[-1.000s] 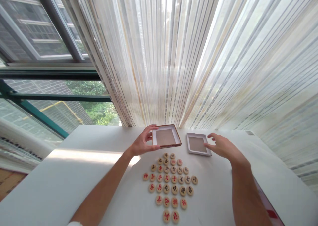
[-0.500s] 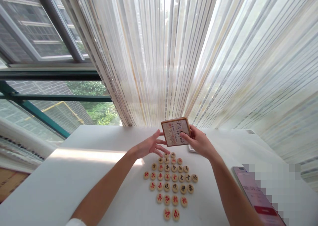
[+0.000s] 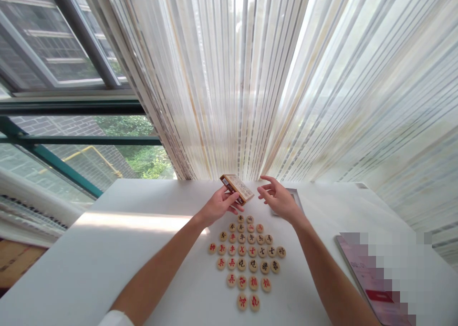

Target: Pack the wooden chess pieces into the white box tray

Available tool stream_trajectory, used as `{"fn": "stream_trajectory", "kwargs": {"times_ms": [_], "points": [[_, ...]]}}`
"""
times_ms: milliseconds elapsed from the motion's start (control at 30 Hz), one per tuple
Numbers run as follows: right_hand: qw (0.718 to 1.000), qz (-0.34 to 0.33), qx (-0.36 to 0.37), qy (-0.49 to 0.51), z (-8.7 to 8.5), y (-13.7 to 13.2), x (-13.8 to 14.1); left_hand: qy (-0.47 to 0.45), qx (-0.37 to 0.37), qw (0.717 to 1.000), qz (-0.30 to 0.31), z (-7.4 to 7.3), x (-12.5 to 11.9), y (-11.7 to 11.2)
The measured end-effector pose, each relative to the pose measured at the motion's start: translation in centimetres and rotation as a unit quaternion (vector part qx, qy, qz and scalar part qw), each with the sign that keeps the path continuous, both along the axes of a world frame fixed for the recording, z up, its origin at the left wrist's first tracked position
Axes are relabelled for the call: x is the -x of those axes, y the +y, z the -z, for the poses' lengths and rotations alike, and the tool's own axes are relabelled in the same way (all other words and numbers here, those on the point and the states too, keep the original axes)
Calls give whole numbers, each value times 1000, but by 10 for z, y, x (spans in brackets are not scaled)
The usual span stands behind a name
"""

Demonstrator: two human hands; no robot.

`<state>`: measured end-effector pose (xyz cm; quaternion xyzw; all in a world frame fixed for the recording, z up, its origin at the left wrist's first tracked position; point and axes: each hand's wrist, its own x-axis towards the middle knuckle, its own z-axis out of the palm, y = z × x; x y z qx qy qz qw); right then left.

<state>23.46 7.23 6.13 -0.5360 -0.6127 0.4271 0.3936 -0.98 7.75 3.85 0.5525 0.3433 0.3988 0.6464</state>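
Observation:
My left hand [image 3: 222, 204] grips a flat Chinese chess box [image 3: 240, 187] by its near edge, thumb on one side and fingers beneath. The box is tilted above the table, its printed face turned up and to the right. Just right of it, my right hand [image 3: 277, 197] is apart from the box, fingers spread and slightly curled, holding nothing. Below both hands, round wooden Chinese chess pieces [image 3: 242, 250] with red and black characters lie in rows that form a rough diamond on the white table [image 3: 161, 278].
Partly behind my right hand lies a pale, flat tray-like object [image 3: 295, 197]. A phone [image 3: 372, 283] with a pink screen, partly pixelated, lies at the right. Striped sheer curtains [image 3: 229, 101] hang along the table's far edge; a window [image 3: 71, 78] is at the left.
The box has passed from my right hand to my left, moving slightly left and tilting. My right hand has let go and opened. The chess pieces keep their arrangement.

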Motion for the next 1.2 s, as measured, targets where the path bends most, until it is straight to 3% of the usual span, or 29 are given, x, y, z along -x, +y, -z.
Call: {"fn": "stream_trajectory", "kwargs": {"times_ms": [133, 233, 433, 633, 767, 900, 1067, 1200], "points": [[999, 14, 29, 16, -2, -1, -3, -44, -22, 999, 6, -2, 5, 5], [996, -15, 60, 68, -8, -4, -2, -55, -44, 998, -6, -1, 2, 5], [990, -18, 48, 131, -9, -5, 12, -22, -70, 997, -4, 6, -13, -2], [989, -2, 42, 144, -3, -3, 19, 23, -80, 996, -25, 17, -13, 0], [993, 40, 37, 106, 7, 4, 13, 60, -77, 994, -41, 27, -8, 5], [995, 83, 58, 22, 30, 16, 5, 104, -98, 986, -89, 38, 2, 11], [990, 72, 86, -81, 53, 23, 9, 210, -156, 959, -104, 48, 10, 11], [985, 62, 68, -143, 62, 23, 13, 278, -210, 930, -120, 55, 10, 10]]}}
